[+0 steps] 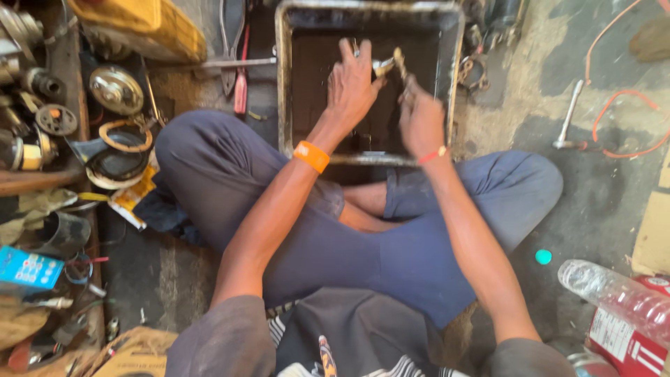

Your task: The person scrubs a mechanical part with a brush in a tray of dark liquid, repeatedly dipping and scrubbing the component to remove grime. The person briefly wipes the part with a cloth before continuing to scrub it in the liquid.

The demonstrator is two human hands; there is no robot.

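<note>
Crossed legs (391, 237) sit just below the tray (283, 84). Over the tray's dark inside, left hand (351, 87) and right hand (419, 119) both grasp a small metal part (391, 64). Part looks rigid, light, probably oily and slick; hold its ends. Tray walls close; open room only upward.

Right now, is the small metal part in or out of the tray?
In: both hands, left hand and right hand, hold the small metal part within the tray rim.
</note>
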